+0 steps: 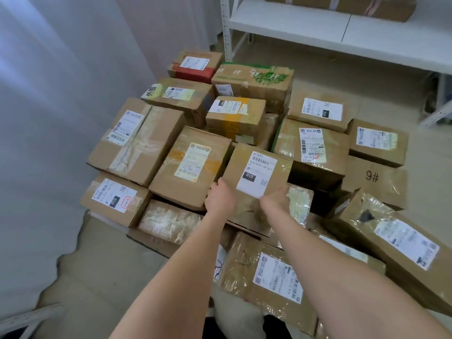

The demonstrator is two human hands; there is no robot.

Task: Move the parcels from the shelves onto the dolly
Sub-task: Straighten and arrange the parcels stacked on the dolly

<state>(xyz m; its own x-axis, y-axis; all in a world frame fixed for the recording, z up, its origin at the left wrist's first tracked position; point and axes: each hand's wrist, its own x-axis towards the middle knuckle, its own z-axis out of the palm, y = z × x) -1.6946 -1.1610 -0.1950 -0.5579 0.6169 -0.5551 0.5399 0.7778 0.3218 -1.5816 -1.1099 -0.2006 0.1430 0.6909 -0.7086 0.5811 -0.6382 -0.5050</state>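
Observation:
A small brown parcel (pixel 256 165) with a white label marked 010 sits tilted on top of a heap of cardboard parcels. My left hand (pixel 219 195) grips its near left corner, and my right hand (pixel 275 200) holds its near right edge from below. Several taped parcels with labels lie packed around it; the dolly beneath them is hidden. One more brown parcel (pixel 347 6) lies on the white shelf (pixel 318 33) at the top right.
A pale wall or curtain (pixel 61 94) closes the left side. The white shelf unit's posts (pixel 226 28) stand behind the heap. A box marked 9# (pixel 374 178) and a tilted parcel (pixel 396 238) crowd the right side. Beige floor (pixel 102 277) shows at the lower left.

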